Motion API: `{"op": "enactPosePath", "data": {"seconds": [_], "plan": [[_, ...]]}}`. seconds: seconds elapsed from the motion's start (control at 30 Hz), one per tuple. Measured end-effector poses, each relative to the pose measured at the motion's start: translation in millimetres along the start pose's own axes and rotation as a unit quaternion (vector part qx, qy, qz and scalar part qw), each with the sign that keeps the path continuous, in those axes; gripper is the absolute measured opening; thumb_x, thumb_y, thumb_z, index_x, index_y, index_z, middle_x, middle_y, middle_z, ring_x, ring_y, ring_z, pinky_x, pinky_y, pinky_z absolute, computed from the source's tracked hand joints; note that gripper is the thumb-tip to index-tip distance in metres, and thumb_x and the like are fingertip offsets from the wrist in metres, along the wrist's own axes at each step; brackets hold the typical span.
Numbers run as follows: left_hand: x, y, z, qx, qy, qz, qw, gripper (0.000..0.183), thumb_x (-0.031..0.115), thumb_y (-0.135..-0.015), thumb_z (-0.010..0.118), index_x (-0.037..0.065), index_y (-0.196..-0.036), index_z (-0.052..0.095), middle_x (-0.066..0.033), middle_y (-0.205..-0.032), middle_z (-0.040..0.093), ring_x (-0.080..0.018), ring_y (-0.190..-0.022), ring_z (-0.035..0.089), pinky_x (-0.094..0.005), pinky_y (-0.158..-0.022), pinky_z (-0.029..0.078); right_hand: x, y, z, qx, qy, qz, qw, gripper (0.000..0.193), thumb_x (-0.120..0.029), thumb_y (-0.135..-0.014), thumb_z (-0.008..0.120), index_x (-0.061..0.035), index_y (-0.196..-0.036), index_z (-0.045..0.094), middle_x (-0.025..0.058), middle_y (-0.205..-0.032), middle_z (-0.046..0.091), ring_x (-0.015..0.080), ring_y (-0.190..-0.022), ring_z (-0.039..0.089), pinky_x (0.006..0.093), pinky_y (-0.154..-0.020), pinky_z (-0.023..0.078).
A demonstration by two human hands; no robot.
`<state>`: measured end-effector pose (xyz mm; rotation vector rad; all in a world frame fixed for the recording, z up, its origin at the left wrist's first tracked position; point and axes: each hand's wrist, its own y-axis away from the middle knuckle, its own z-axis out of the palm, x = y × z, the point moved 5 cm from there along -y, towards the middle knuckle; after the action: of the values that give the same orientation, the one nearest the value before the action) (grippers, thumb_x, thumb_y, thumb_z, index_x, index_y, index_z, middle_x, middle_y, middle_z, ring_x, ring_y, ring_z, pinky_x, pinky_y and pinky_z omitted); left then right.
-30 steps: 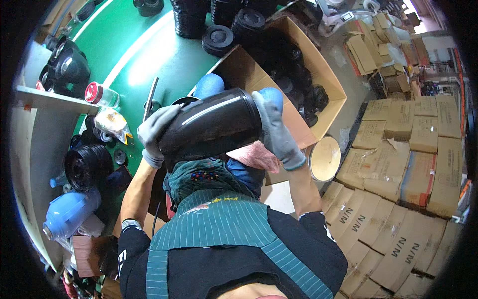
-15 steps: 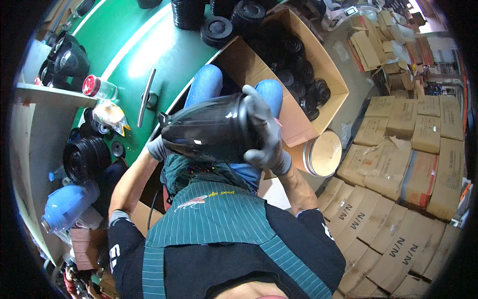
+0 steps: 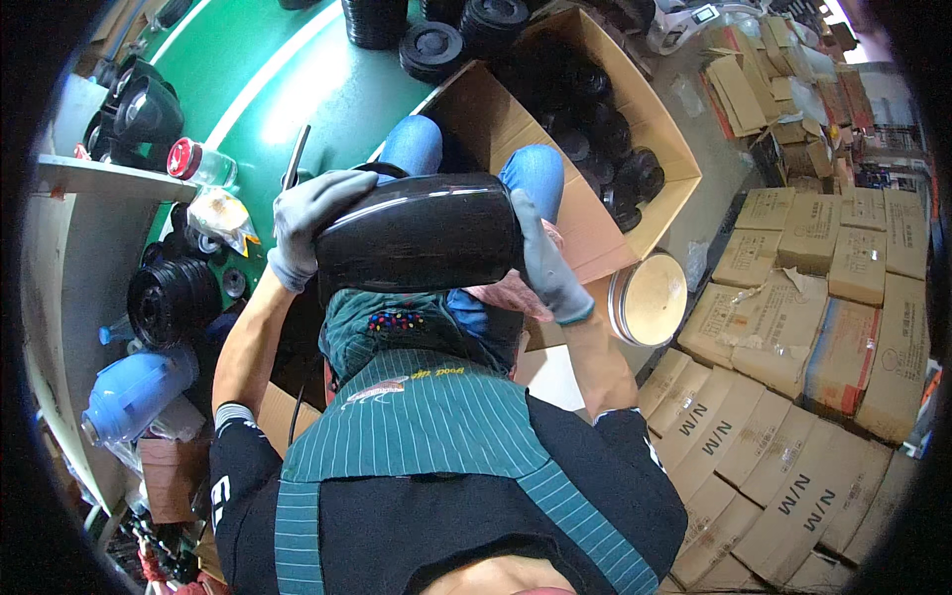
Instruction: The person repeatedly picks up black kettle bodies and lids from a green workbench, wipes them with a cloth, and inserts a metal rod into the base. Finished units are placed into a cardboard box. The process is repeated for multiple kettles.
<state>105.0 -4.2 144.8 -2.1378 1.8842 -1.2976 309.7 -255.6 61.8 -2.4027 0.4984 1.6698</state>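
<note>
A glossy black tapered container (image 3: 421,233) lies sideways above my lap, its long side running left to right. My left hand (image 3: 322,218), in a grey glove, wraps its left end. A dark curved part (image 3: 385,170) shows beside those fingers. Against its right end presses my right hand (image 3: 547,266), also gloved in grey, fingers stretched along the end; its thumb is hard to see. A pink cloth (image 3: 511,295) shows just below the container, near the right palm. The container's inside is hidden.
On the green table (image 3: 268,109) are a red-lidded clear jar (image 3: 203,162), a metal bar (image 3: 297,157) and stacked black round parts (image 3: 432,48). An opened carton (image 3: 666,164) holds more black parts. A round tub (image 3: 654,297) stands right, before stacked cartons (image 3: 769,327).
The container has turned: its wide rim faced right before, and now a smooth end does. My left hand came from beneath to over its left end; the right slid lower.
</note>
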Motion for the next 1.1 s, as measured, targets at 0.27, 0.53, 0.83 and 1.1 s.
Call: {"op": "enactPosePath", "data": {"seconds": [0.27,0.53,0.83,1.1], "plan": [[-41,46,38,-0.017,0.25,-0.231,0.94,0.039,0.022,-0.087,0.076,-0.002,-0.118,0.078,-0.0154,-0.105,0.08,-0.0279,-0.096,0.079,-0.0346,-0.088,0.06,-85,-8,2,0.06,0.008,-0.196,0.979,0.1,-0.073,-0.108,0.031,0.0006,-0.173,0.01,0.0267,-0.178,0.017,0.0383,-0.166,0.018,0.0461,-0.133,0.019],[-4,13,-3,0.003,-0.001,0.012,1.0,0.045,0.021,-0.082,0.076,0.001,-0.123,0.078,-0.0175,-0.112,0.08,-0.035,-0.103,0.079,-0.0398,-0.092,0.062,-70,-21,4,-0.024,-0.218,0.207,0.954,0.072,-0.052,-0.118,0.032,-0.0024,-0.17,0.027,0.018,-0.161,0.052,0.0303,-0.148,0.05,0.0397,-0.126,0.034],[-82,94,71,-0.003,0.455,-0.245,0.856,0.037,0.017,-0.09,0.076,0.003,-0.124,0.076,-0.0099,-0.116,0.078,-0.0217,-0.104,0.074,-0.0374,-0.093,0.059,-72,-6,22,0.072,-0.134,-0.137,0.979,0.093,-0.069,-0.108,0.041,-0.0102,-0.174,0.015,0.0228,-0.178,0.021,0.0357,-0.161,0.03,0.0446,-0.131,0.025],[-11,24,9,0.026,0.119,-0.106,0.987,0.051,0.018,-0.081,0.079,0.001,-0.129,0.076,-0.018,-0.115,0.08,-0.0293,-0.106,0.079,-0.0375,-0.096,0.06,-96,-21,9,0.093,-0.085,-0.063,0.99,0.061,-0.035,-0.121,0.024,0.0004,-0.171,0.024,0.0173,-0.175,0.032,0.0232,-0.158,0.036,0.0332,-0.131,0.026]]}}
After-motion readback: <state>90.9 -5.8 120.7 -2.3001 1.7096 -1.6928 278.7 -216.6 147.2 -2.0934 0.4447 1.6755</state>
